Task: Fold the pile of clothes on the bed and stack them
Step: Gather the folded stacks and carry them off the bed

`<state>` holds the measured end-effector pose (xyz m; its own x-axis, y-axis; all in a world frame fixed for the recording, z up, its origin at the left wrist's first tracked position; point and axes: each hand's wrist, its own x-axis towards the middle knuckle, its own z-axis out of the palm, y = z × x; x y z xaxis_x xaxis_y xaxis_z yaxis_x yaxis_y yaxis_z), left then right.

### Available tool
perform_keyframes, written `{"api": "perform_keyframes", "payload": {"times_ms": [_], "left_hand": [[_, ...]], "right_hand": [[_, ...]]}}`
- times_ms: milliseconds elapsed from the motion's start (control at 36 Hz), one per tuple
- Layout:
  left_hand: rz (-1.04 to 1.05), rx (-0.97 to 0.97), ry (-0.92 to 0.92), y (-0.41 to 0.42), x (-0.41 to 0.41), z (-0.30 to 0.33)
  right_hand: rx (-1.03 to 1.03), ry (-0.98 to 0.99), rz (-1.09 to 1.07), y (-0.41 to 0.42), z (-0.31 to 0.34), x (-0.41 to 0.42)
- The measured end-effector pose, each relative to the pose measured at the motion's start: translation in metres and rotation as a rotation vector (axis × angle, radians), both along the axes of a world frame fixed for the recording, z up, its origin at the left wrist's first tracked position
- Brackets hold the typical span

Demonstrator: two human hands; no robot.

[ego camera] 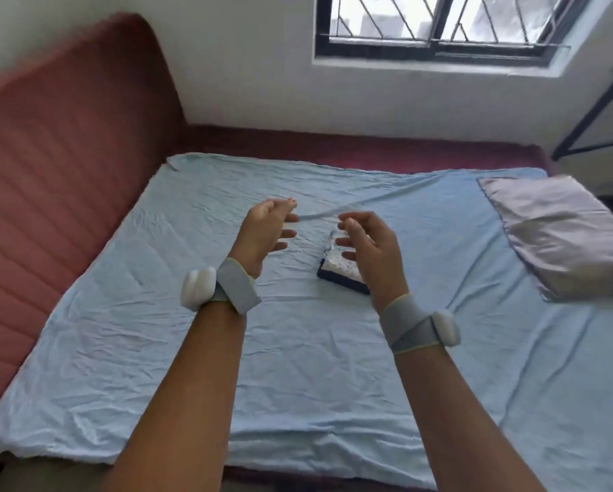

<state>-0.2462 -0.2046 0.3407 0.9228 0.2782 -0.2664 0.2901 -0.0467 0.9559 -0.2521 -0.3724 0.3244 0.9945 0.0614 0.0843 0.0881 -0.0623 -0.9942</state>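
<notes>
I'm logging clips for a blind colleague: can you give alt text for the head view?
Two bare hands, left hand and right hand, are raised open and empty over a wrinkled light-blue bed sheet. A small dark-edged rectangular object with a pale patterned top lies beneath the right hand, and a grey satin pillow sits to the right. No clothes pile shows.

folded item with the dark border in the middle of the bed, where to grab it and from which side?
Judgement call: take the folded cloth by its near dark edge, coming from the left. It lies flat on the blue sheet, and the right hand covers its right side, so the near-left edge is the exposed part. The left hand is open and holds nothing.
</notes>
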Motion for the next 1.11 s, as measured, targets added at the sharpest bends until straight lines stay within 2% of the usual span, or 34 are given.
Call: {"api": "perform_keyframes", "payload": {"times_ms": [167,444,583,695,833,1028,1111], "left_hand": [[-0.117,-0.066,0.112,-0.027,0.071,-0.045],[-0.198,0.062,0.258,-0.063,0.187,-0.159],[-0.189,0.151,0.329,-0.078,0.242,-0.248],[-0.195,0.296,0.383,-0.083,0.268,-0.307],[-0.194,0.404,0.474,-0.081,0.304,-0.398],[-0.158,0.362,0.55,-0.068,0.338,-0.467],[-0.196,0.444,0.615,-0.062,0.343,-0.488]], "right_hand": [[-0.057,0.097,-0.111,-0.026,-0.034,0.058],[-0.185,0.26,-0.274,-0.088,-0.14,0.159],[-0.23,0.417,-0.298,-0.114,-0.234,0.214],[-0.256,0.53,-0.319,-0.12,-0.295,0.246],[-0.308,0.733,-0.266,-0.111,-0.393,0.291],[-0.39,0.78,-0.285,-0.102,-0.452,0.327],[-0.454,0.724,-0.3,-0.101,-0.474,0.335]]}}
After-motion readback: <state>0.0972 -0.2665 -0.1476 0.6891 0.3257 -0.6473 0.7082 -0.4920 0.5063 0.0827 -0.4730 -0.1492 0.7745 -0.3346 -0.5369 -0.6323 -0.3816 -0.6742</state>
